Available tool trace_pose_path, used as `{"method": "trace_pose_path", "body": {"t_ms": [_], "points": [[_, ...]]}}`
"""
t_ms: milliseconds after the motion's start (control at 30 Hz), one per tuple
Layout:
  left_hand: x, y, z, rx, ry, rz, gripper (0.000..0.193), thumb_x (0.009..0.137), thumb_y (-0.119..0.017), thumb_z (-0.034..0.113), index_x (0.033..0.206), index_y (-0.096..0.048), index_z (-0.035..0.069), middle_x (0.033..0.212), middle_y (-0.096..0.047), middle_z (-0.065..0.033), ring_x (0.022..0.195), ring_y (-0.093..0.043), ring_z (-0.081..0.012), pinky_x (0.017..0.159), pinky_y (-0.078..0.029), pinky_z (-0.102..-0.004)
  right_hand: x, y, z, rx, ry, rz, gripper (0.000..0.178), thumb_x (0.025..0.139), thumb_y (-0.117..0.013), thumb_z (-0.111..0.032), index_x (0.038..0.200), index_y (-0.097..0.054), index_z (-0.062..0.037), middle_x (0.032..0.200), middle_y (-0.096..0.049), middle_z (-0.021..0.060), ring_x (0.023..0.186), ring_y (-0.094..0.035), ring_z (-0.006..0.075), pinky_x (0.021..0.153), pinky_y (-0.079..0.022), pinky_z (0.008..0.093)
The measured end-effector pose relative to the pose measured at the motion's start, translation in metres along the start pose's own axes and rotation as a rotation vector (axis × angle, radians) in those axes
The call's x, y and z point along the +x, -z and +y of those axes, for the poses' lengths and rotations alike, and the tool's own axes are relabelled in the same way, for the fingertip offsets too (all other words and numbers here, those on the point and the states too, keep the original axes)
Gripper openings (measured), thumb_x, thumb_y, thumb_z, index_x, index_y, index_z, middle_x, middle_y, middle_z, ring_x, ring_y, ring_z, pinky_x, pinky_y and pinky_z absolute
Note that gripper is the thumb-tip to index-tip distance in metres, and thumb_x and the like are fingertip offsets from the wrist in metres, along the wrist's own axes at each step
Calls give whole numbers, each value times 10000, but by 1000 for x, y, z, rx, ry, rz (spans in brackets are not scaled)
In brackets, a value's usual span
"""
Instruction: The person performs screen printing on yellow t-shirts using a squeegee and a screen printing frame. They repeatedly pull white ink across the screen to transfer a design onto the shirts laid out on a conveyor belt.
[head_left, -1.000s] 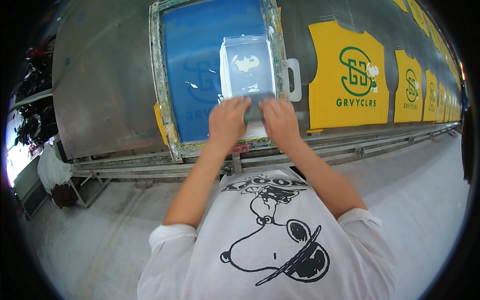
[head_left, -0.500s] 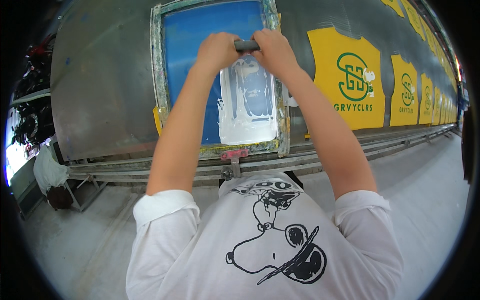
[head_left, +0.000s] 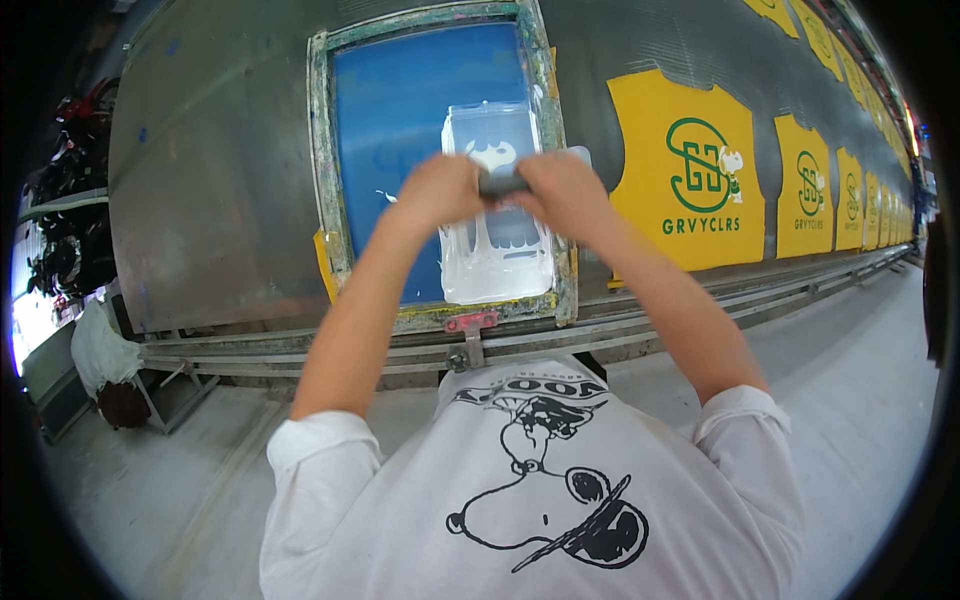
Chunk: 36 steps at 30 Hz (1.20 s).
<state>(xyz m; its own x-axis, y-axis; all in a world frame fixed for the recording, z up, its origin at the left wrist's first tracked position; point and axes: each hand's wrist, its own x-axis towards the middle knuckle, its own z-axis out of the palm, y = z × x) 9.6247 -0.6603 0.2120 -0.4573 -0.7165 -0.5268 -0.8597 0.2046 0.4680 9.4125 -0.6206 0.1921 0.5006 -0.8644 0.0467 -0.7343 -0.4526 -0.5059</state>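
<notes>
Both of my hands grip the grey handle of a squeegee [head_left: 503,184] over a screen-printing frame [head_left: 322,150]. My left hand [head_left: 443,192] is wrapped round its left end, and my right hand [head_left: 560,195] closes on the right end. The squeegee's blade is hidden beneath my hands. Blue mesh [head_left: 420,100] fills the frame, with a patch of white ink [head_left: 495,285] on its right part, thickest at the near end. Beyond my hands, a pale figure shape shows in the inked area. Yellow fabric [head_left: 322,265] peeks out under the frame's left edge.
On the long grey table [head_left: 220,200], yellow shirt panels [head_left: 640,150] with green and white prints run off to the right. A pink clamp [head_left: 470,322] sits at the frame's near edge, above metal rails [head_left: 400,358]. Another person [head_left: 105,350] is low at far left.
Both hands have drawn the squeegee toward me, from the far end of the ink patch to about its middle. The far inked area is now uncovered.
</notes>
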Motion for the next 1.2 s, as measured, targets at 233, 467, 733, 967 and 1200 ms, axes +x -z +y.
{"method": "trace_pose_path", "body": {"t_ms": [233, 467, 733, 967, 1200], "points": [[60, 26, -21, 33, -19, 453, 258, 815, -782, 344, 960, -789, 131, 877, -754, -114, 803, -712, -345, 729, -550, -446, 77, -8, 34, -111, 6, 291, 235, 772, -770, -168, 908, -607, -68, 927, -631, 115, 931, -613, 346, 806, -494, 452], [-63, -118, 8, 32, -66, 585, 411, 697, -752, 50, 1083, -760, 193, 1054, -747, -18, 997, -686, -257, 867, -559, -380, -81, -57, -44, -43, -50, 266, 229, 726, -693, -77, 921, -572, -62, 901, -562, 101, 888, -566, 318, 765, -461, 435], [-110, -124, 40, 18, -169, 720, 537, 613, -766, -8, 1139, -726, 94, 1168, -712, -52, 1098, -652, -273, 917, -535, -412, -121, -40, -67, 59, 11, 240, 352, 808, -766, -226, 1070, -632, -33, 995, -612, 127, 965, -587, 318, 898, -441, 403], [-102, -89, 34, -51, -64, 164, 332, 785, -790, 210, 1106, -752, 133, 1024, -741, -107, 947, -702, -327, 817, -552, -437, -97, -20, 7, 387, -538, 573, 352, 927, -717, -267, 1149, -647, -3, 1097, -658, 168, 981, -628, 316, 835, -508, 415], [-64, -35, 23, -34, -184, 266, 244, 813, -778, 206, 1044, -769, 130, 935, -731, -110, 865, -696, -338, 742, -541, -435, -41, -18, 32, 350, -637, 598, 428, 914, -722, -289, 1207, -635, 10, 1137, -644, 185, 988, -631, 270, 890, -515, 389]]}}
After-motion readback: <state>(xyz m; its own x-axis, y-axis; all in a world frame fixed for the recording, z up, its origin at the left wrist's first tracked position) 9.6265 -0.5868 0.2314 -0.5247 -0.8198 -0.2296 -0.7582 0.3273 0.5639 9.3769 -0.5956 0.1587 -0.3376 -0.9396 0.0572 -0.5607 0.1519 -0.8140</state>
